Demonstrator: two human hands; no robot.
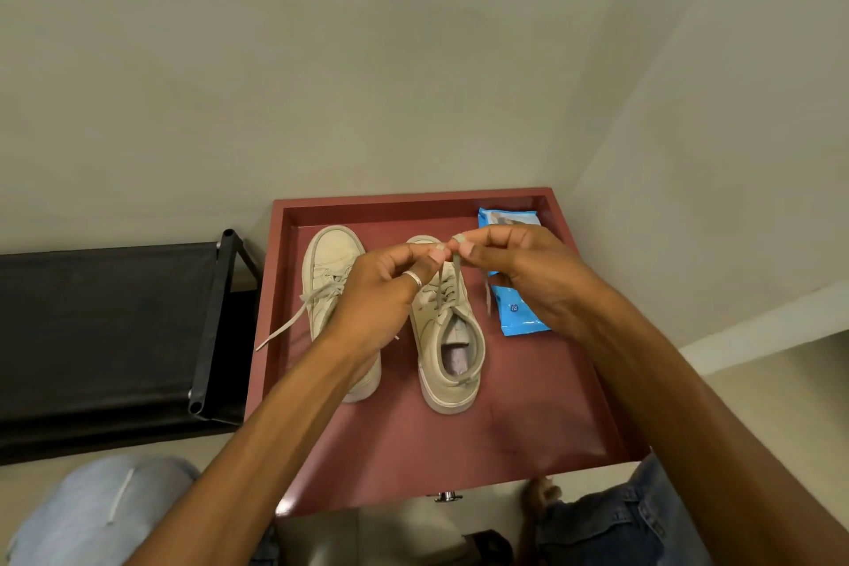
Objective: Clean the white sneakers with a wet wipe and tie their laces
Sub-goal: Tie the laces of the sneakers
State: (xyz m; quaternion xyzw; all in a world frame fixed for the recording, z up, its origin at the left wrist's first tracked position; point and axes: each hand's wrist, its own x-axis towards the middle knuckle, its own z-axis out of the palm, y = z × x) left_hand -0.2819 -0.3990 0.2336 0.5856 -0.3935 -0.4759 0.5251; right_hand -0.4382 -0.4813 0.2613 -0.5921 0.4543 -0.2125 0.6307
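Left hand [386, 285] and right hand [519, 262] pinch limp laces [458, 278] above one white sneaker [427, 335]; soft, slippery cord, probably best held near the tips.

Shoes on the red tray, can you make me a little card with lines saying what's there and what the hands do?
tray: red tray, holding both sneakers and the wipes
right sneaker: its laces pulled up
left hand: pinches one lace
right hand: pinches the other lace
left sneaker: a loose lace trailing over the tray's edge
wipes pack: blue, lying beside the right sneaker
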